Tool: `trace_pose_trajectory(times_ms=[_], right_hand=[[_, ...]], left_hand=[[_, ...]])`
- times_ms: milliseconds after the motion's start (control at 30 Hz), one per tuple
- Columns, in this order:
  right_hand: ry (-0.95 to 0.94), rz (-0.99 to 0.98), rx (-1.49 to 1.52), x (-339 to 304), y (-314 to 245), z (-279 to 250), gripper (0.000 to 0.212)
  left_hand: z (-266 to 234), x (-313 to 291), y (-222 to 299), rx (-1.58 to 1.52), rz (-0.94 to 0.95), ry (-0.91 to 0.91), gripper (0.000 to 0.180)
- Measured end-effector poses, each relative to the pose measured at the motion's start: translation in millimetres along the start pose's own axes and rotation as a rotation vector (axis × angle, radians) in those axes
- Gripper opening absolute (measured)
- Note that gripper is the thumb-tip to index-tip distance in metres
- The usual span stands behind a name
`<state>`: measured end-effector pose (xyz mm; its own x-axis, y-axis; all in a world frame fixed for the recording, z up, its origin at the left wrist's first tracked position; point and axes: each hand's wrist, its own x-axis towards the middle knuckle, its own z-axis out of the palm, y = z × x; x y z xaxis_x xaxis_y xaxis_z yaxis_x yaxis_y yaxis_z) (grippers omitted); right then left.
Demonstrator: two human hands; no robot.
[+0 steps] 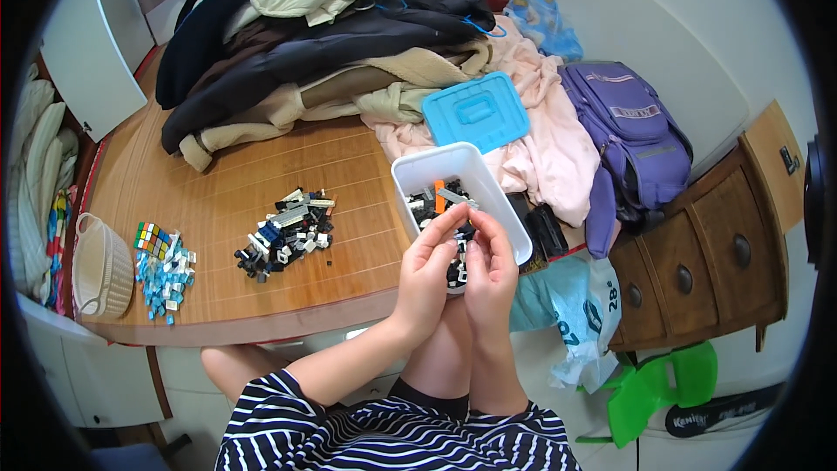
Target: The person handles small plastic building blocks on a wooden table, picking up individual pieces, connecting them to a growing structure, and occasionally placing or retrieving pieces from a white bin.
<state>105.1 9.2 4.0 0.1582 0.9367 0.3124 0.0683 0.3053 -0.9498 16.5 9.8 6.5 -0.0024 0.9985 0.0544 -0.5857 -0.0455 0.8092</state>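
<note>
- Left hand (pixel 427 272) and right hand (pixel 492 272): raised side by side, fingers curled, fingertips nearly meeting; whether anything is pinched between them, I cannot tell.
- Beneath them: a white tub (pixel 446 163) of mostly black and white building blocks, with an orange piece (pixel 439 198) and a grey strip (close to the fingertips).
- Far side of the tub: a blue lid (pixel 476 112) on pink fabric (pixel 542 131).
- Left, on the brown mat (pixel 366 227): a mixed block pile (pixel 288 235).
- Farther left: blue-and-white pieces (pixel 166 283), a colourful puzzle cube (pixel 153 240) and a woven basket (pixel 103 272).
</note>
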Motion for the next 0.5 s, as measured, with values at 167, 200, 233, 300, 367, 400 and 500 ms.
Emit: trace_pose_trajectory(times_ms=[167,200,233,300,367,400,500], right_hand=[[-0.110,-0.061,0.029,-17.5,-3.7,29.7,0.040],[-0.145,-0.055,0.013,-21.9,-6.3,37.4,0.041],[-0.179,-0.039,0.036,-25.3,-6.8,48.0,0.040],[-0.271,-0.032,0.055,-30.9,15.2,72.3,0.037],[-0.396,0.054,0.062,-36.8,36.7,96.4,0.036],[-0.455,0.116,0.088,-40.8,54.2,108.0,0.035],[-0.475,0.071,-0.132,-45.7,90.2,131.7,0.040]], left_hand=[[-20.5,-19.9,22.3,0.007,0.051,0.054,0.048],[-29.4,-25.8,26.8,0.028,0.085,0.074,0.048],[-46.3,-30.0,24.1,0.054,0.100,0.106,0.048],[-74.1,-37.9,24.2,0.077,0.121,0.211,0.047],[-112.7,-45.3,15.5,0.036,0.088,0.328,0.046],[-132.9,-49.1,9.6,-0.010,0.054,0.388,0.046],[-155.2,-59.6,17.7,-0.050,0.028,0.560,0.052]])
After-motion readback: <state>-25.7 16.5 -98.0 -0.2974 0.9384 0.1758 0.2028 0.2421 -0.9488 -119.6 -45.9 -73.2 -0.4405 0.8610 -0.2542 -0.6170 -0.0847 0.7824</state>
